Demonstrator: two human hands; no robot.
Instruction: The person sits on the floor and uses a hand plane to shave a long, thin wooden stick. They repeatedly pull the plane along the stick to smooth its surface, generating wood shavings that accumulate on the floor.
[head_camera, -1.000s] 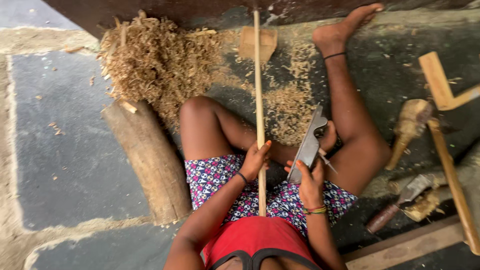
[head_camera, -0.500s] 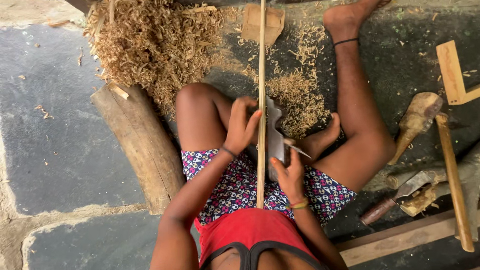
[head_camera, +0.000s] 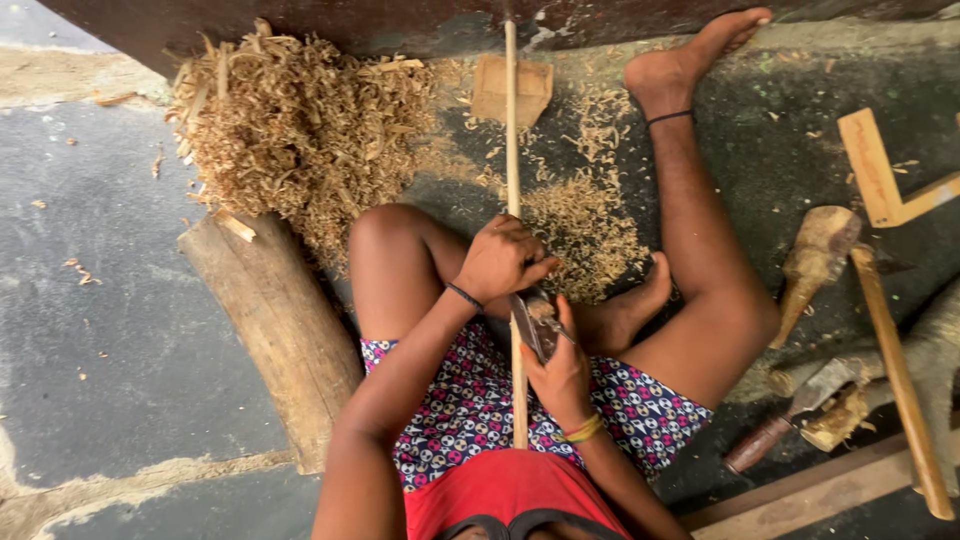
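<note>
Wooden and pale, a long thin stick (head_camera: 513, 150) runs straight away from the seated person across a dark floor, its near end lying over the lap and its far end reaching a dark board at the top of the head view. The left hand (head_camera: 503, 258) is curled over the stick partway along, fingers wrapped down around it and thumb tucked beside. Just nearer the body, the right hand (head_camera: 560, 372) is closed around a flat metal blade (head_camera: 533, 322), which lies against the stick between the two hands; how tightly the fingers press is hard to tell. Both legs are bent open around the stick, with one bare foot close beside the right hand. Curled wood shavings (head_camera: 585, 230) lie scattered by the stick, and a large heap of shavings (head_camera: 300, 130) sits further left. A thick log (head_camera: 275, 330) lies on the floor by the left knee. On the right, well apart from the hands, rest a wooden mallet (head_camera: 815, 265), a long wooden handle (head_camera: 895, 370) and a pale L-shaped wooden square (head_camera: 880, 175).
</note>
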